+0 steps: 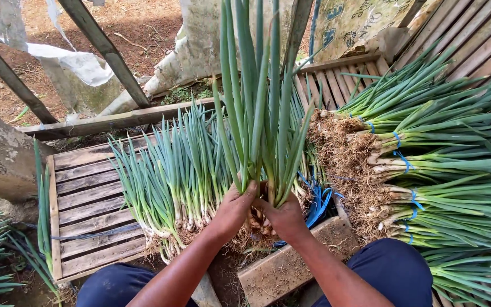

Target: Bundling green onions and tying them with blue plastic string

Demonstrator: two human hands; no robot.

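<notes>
The bunch of green onions [259, 113] stands upright between your hands, long axis vertical in view, leaf tips pointing up and away from you, rooted white bases down at your palms. Your left hand [233, 210] wraps the base from the left, fingers curled tight around the stalks. Your right hand [285, 219] closes on it from the right, fingers pressed together. Just left, loose green onions [171, 176] lie on a wooden slat pallet [86, 199], tips fanning away. Blue ties [318, 204] sit just right of your hands. Tied bundles [427, 153] are stacked at right, roots facing left.
</notes>
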